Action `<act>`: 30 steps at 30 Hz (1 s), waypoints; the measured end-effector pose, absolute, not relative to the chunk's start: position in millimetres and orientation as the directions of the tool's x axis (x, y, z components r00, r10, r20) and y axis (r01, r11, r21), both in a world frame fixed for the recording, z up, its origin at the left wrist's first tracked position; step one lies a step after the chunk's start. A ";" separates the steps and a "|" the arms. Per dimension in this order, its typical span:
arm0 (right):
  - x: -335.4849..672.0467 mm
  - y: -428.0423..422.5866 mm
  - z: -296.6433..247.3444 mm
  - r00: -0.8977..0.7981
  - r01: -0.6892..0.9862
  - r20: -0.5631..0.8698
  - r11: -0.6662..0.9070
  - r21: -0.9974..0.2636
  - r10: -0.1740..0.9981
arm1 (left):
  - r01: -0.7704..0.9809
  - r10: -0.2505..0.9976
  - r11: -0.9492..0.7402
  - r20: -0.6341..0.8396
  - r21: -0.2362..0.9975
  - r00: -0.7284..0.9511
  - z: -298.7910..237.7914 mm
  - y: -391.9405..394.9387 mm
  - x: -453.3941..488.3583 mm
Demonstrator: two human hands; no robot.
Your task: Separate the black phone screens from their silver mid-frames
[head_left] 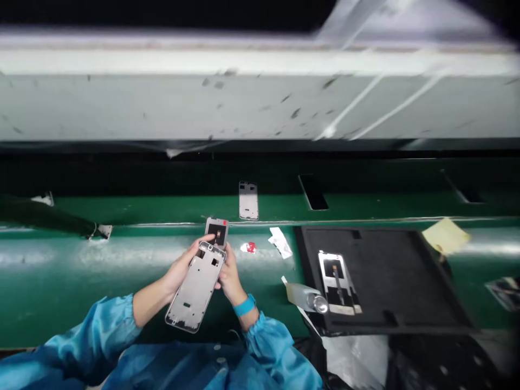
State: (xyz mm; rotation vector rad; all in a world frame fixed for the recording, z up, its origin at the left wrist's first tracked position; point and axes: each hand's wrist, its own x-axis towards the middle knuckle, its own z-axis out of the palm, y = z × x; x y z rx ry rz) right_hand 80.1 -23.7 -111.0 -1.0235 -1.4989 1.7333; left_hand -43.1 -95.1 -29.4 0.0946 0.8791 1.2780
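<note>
My left hand point(179, 275) is closed round the edge of a silver-grey phone frame point(194, 292), which is tilted in front of me with its flat side up and small cutouts near its top. Just behind the frame's upper end, my right hand point(232, 279) grips a phone screen point(219, 223) that shows a metal back, a dark patch and a red tab. The frame partly covers this screen and the fingers of both hands. A fingertip of my left hand lies close to the screen's dark patch.
Another phone frame point(248, 201) and a dark phone screen point(313, 193) lie on the green conveyor. To the right, a black mat point(385, 271) bears a screen with a flex cable point(333, 276). A bottle point(306, 298), white paper point(280, 242) and red-white scrap point(249, 247) are nearby.
</note>
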 end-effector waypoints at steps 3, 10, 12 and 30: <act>94.8 -18.8 -114.0 -0.411 0.058 -0.187 -0.180 -0.982 0.892 | -0.729 0.864 0.436 -0.473 0.528 0.174 -36.1 -88.6 -46.3; 96.7 -17.2 -80.6 -0.373 -0.248 0.014 -0.085 -0.965 0.928 | -0.455 0.967 0.193 -0.248 0.869 -0.065 -50.0 -122.2 -39.7; 93.7 -33.3 -67.9 -0.396 -0.269 0.038 -0.076 -0.960 0.917 | -0.345 0.971 0.162 -0.212 0.925 -0.113 -50.2 -144.3 -38.4; 74.8 -70.9 -33.9 -0.177 -0.360 0.229 0.154 -0.920 0.957 | 0.386 0.951 -0.297 0.308 0.874 0.034 -61.3 -179.4 -42.6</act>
